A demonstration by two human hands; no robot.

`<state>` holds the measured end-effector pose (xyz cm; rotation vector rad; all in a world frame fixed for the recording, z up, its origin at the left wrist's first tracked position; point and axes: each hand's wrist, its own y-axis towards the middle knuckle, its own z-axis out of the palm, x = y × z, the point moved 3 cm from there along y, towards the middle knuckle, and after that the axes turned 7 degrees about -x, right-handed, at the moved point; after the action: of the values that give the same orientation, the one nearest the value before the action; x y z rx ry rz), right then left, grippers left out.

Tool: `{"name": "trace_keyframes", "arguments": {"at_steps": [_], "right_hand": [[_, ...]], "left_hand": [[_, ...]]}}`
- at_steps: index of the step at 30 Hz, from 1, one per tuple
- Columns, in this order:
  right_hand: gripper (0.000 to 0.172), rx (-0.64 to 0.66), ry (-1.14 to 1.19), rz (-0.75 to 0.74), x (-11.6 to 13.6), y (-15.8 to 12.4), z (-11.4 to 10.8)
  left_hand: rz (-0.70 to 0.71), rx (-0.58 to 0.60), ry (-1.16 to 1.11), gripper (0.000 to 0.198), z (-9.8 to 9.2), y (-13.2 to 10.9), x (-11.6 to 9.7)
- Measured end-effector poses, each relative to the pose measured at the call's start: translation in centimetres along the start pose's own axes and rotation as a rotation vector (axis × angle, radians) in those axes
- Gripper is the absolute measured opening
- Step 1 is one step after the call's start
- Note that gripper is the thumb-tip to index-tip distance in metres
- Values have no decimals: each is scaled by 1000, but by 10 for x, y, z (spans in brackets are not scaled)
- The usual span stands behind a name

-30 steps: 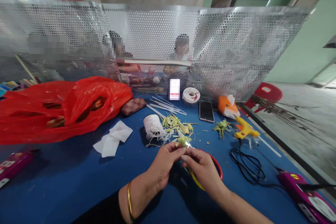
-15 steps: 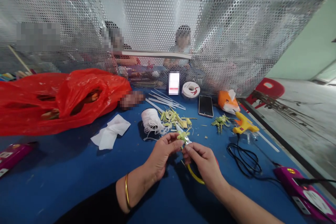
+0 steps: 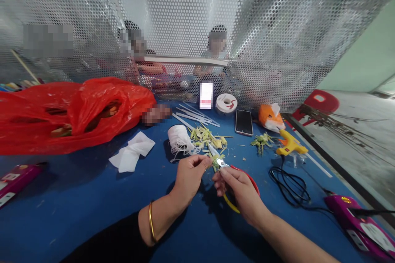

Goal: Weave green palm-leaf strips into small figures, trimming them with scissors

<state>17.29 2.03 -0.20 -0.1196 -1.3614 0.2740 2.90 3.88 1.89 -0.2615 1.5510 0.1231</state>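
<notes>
My left hand (image 3: 189, 176) pinches a small green plant-like piece (image 3: 215, 163) between thumb and fingertips; its exact kind I cannot make out. My right hand (image 3: 237, 187) is closed around scissors (image 3: 221, 162) with red and yellow handles. The silver blades point up and to the left, right against the green piece. Just beyond lies a heap of yellow-green scraps (image 3: 205, 136). Left of the heap stands a spool of white string (image 3: 179, 139) with loose strands.
On the blue table (image 3: 101, 213) are a red plastic bag (image 3: 74, 115), white tissue (image 3: 132, 152), white strips (image 3: 197, 116), a ribbon roll (image 3: 226, 102), a phone (image 3: 244, 122), a green bundle (image 3: 261, 142), a yellow glue gun (image 3: 291, 144) and a black cable (image 3: 288, 185). A perforated metal screen (image 3: 185, 20) stands behind.
The scissors have shifted, so more of their pivot and red handle shows. My left fingers have drawn slightly left on the green piece. The whole view has moved a little.
</notes>
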Motion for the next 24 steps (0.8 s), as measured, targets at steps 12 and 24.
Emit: {"name": "trace_keyframes", "arguments": {"at_steps": [12, 24], "right_hand": [[30, -176, -280, -324, 17, 1, -16], [40, -60, -284, -241, 11, 2, -7]], "left_hand": [[-256, 68, -240, 52, 6, -1, 13], [-264, 109, -254, 23, 6, 0, 10]]}}
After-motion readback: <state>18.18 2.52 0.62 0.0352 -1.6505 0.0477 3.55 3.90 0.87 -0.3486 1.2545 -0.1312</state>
